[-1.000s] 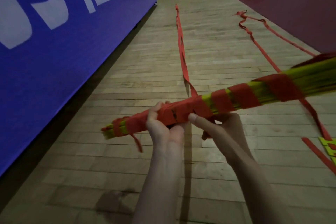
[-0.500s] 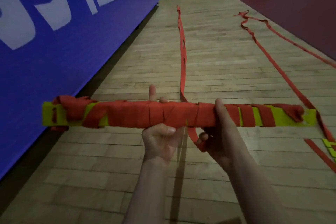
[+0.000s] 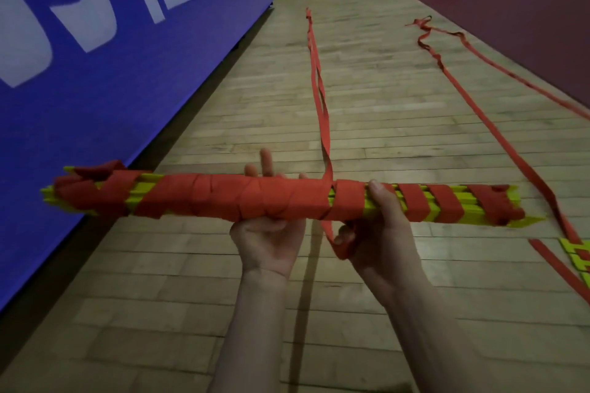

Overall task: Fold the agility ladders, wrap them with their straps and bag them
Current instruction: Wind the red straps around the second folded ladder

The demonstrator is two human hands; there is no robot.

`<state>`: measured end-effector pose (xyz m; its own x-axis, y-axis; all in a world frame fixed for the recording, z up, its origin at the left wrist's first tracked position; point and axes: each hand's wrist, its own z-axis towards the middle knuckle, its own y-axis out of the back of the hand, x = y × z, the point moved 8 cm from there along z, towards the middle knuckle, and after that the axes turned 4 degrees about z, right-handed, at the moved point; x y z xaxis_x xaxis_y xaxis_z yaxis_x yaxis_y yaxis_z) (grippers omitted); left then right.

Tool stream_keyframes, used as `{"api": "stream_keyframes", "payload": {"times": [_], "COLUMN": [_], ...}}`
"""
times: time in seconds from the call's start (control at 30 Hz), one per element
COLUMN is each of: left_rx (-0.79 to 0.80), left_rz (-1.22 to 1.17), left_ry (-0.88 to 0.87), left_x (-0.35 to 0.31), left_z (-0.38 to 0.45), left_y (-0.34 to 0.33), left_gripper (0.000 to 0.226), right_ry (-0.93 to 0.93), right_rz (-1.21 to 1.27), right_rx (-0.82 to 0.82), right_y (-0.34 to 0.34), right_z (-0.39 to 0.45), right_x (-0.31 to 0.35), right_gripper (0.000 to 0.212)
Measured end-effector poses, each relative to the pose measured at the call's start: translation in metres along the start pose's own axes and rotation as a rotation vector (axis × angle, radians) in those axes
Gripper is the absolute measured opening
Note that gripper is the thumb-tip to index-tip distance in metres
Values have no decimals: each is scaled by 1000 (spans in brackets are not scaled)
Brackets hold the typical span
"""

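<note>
Crosswise, both hands' fingers grip the rigid yellow slat bundle (image 3: pixel 223 201) wound in red webbing strap (image 3: pixel 321 96).

The pale wooden plank floor (image 3: pixel 383 112) carries two long red fabric straps: one (image 3: pixel 314 51) toward 12 o'clock, another (image 3: pixel 498 80) toward 2 o'clock.

left hand (image 3: pixel 267 242) bare | right hand (image 3: pixel 380 233) bare | forearms sleeveless

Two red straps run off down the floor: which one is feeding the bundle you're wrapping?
The strap nearer the blue banner: it rises to the bundle beside the right hand. The strap by the dark red floor bypasses it.
</note>
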<state>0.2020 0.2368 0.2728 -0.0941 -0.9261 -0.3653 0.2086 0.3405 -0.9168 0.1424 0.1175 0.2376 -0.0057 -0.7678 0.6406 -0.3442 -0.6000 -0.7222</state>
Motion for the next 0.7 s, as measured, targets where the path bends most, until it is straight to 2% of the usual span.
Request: {"api": "stream_keyframes", "payload": {"times": [0.03,0.1,0.13,0.2,0.3,0.37,0.43,0.47,0.53,0.6,0.67,0.7], "left_rx": [-135,-517,-630,-668,-674,-703,-684,-660,-556,-304,-117,-112], "left_rz": [75,181,190,167,166,192,188,164,94,55,20,13], "left_ry": [57,146,143,135,190,169,103,66,-28,-82,-60,-20], "left_x": [6,16,19,21,17,13,11,10,2,-6,-8,-7], "left_z": [-2,-16,-23,-26,-19,-15,-12,-11,-9,-3,0,-1], "left_y": [3,11,6,-11,-22,-11,-1,3,8,1,-1,-1], "left_gripper": [50,31,24,15,36,30,15,18,37,58,77,80], "right_ry": [64,157,188,241,275,306,322,303,181,65,64,115], "right_rz": [19,46,47,-33,-271,-450,-516,-518,-438,-295,-223,-212], "right_rx": [24,54,73,138,247,209,115,79,77,73,32,33], "right_y": [0,4,7,11,11,12,13,13,11,8,7,5], "right_z": [3,6,8,10,9,7,5,4,3,2,4,6], "right_x": [4,10,13,18,28,35,40,40,26,12,9,12], "right_gripper": [23,21,22,28,55,61,57,54,48,42,36,35]}}
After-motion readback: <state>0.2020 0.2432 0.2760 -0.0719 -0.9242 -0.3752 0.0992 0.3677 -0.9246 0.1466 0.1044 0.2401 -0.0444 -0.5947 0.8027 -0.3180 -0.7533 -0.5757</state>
